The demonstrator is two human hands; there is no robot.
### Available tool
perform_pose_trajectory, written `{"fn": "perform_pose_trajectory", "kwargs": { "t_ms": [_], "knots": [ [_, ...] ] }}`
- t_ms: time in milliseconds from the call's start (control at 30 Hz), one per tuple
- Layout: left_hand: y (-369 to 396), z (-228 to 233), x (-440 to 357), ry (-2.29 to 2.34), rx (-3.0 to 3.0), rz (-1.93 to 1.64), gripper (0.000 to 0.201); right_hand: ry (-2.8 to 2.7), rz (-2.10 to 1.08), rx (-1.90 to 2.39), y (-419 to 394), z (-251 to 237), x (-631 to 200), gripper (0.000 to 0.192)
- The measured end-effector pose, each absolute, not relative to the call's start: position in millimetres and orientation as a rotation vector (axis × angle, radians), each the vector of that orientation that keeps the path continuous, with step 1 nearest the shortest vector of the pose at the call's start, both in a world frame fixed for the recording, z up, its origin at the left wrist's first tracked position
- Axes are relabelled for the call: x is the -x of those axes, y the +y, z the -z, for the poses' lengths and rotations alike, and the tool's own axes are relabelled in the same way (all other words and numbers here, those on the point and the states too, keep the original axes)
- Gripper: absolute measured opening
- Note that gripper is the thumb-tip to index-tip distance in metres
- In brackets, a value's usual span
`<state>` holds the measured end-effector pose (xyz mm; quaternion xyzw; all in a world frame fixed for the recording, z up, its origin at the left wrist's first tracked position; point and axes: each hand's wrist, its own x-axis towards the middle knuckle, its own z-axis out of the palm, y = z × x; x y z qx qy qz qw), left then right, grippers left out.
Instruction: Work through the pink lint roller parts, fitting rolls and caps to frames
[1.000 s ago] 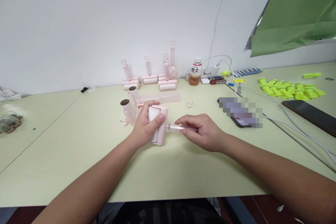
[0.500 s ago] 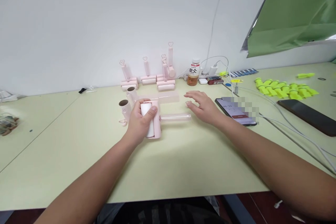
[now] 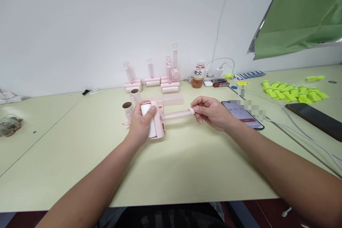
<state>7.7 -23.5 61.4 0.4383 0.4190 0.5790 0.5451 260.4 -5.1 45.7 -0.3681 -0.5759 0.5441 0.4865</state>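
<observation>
Pale green tabletop [image 3: 80, 142] | left hand [image 3: 143, 121] gripping lint roller [image 3: 155, 123] | right hand [image 3: 211, 112], open a moment ago, now pinching cap [image 3: 191, 111] onto handle end — capping underway

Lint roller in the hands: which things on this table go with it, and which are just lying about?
In hand or alike:
left hand on lint roller
right hand pinching end cap
cardboard tubes
finished pink rollers

Lying about:
drink bottle
phone
yellow-green parts
white cables

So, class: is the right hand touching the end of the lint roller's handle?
Touching: the head view shows the right hand pinching the handle's end cap.
</observation>
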Motion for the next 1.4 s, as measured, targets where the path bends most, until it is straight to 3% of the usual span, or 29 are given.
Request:
{"fn": "perform_pose_trajectory", "kwargs": {
  "t_ms": [433, 633, 1067, 1267, 1400],
  "knots": [
    [-28, -58, -10, 0.979, -1.14, -1.299, 0.043, -1.273, -1.602, 0.795, -27, -54, -247, 0.027],
    [-35, -57, -15, 1.051, -1.262, -1.314, 0.044, -1.239, -1.877, 0.71, -34, -52, -245, 0.045],
    [-38, -53, -13, 1.226, -1.49, -1.401, 0.042, -0.9, -1.853, 0.559, -48, -56, -224, 0.008],
    [-40, -52, -17, 1.115, -1.415, -1.379, 0.043, -0.948, -1.8, 0.616, -49, -58, -225, 0.013],
    [-35, -56, -34, 1.067, -1.229, -1.343, 0.044, -1.036, -1.571, 0.554, -52, -67, -223, 0.042]
  ]
}}
